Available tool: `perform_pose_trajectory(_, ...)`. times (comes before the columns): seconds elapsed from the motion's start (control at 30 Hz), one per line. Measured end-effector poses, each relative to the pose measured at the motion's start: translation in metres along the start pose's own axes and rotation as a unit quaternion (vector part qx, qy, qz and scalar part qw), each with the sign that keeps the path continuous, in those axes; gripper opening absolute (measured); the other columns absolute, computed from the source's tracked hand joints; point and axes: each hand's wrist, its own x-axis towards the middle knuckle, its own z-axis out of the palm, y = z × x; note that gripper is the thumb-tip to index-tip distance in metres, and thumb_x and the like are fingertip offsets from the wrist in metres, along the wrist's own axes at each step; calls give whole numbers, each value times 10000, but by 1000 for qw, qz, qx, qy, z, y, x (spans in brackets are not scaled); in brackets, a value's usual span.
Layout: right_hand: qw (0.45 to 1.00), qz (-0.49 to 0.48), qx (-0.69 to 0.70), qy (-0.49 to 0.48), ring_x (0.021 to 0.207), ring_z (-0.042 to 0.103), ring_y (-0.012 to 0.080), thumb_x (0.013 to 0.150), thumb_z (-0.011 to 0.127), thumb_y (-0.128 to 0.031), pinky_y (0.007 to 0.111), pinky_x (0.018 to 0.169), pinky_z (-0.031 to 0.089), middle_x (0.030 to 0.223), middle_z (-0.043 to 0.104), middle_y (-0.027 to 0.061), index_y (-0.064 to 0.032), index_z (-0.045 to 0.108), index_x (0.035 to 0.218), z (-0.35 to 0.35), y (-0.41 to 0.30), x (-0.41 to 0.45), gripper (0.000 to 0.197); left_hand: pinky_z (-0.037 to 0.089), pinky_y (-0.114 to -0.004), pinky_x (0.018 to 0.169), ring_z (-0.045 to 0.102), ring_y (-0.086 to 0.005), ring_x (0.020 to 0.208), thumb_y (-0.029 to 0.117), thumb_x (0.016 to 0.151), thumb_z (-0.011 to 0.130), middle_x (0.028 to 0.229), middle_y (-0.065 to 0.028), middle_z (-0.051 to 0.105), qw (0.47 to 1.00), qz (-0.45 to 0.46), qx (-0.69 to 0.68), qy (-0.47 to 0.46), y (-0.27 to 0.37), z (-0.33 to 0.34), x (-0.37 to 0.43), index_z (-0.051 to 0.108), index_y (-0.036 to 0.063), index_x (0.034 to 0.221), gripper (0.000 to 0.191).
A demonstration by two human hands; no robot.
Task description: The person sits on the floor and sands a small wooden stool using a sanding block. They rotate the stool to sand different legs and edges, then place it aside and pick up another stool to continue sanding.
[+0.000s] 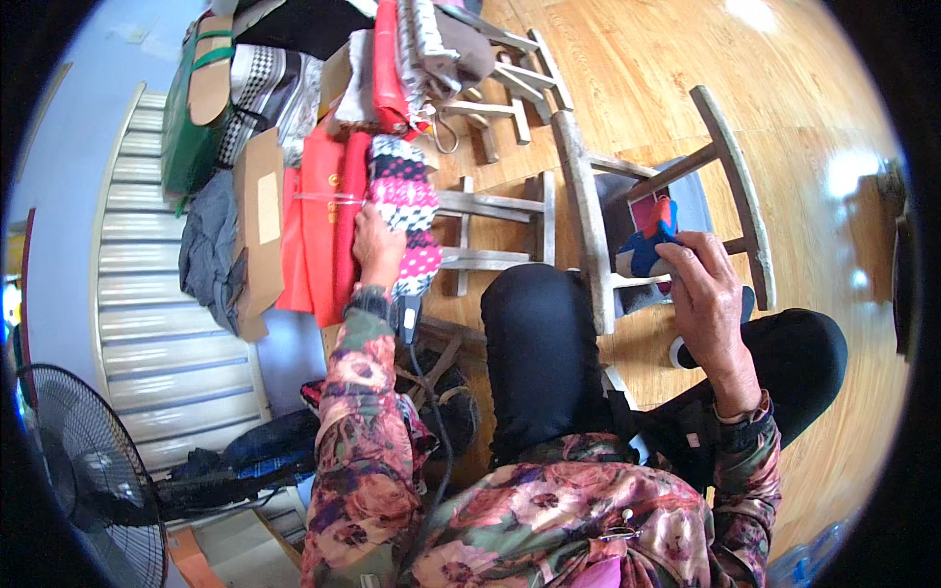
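My left hand (380,250) lies between a red folded bundle (345,220) and a pink, black and white patterned knit piece (404,198). Its fingertips reach the bundle's edge under a thin pale tie; whether they grip anything is hidden. On the other side, my right hand (702,275) pinches a small blue and red cloth piece (650,239) between thumb and fingers. That cloth hangs over a wooden stool frame (588,213), with a grey cloth-like surface (691,202) behind it.
Beside the bundle stands an open cardboard box (261,213), with grey cloth (209,250) next to it. More folded textiles (272,95) are stacked farther off. A black cable (437,411) runs past my left arm. A fan (92,478) stands at lower left, near a white slatted radiator (173,264).
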Motion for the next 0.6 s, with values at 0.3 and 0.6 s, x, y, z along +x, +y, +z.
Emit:
perform_pose_trajectory(0.3, 1000, -2, -9, -5, 897, 597, 338, 716, 593, 118, 419, 771, 507, 1015, 584, 158, 2, 653, 1028, 1, 1, 6, 338, 522, -544, 858, 630, -458, 1021, 223, 751, 743, 1187, -255, 581, 998, 29, 40, -40, -3, -10, 1, 437, 36, 1278, 637)
perform_pose_trajectory(0.6, 999, 10, -27, -33, 921, 607, 326, 705, 590, 122, 399, 794, 516, 1017, 593, 148, -5, 660, 1033, 13, 7, 9, 359, 532, -543, 823, 634, -448, 999, 251, 763, 749, 1199, -235, 570, 998, 51, 26, 10, -14, -2, 8, 391, 119, 1439, 776)
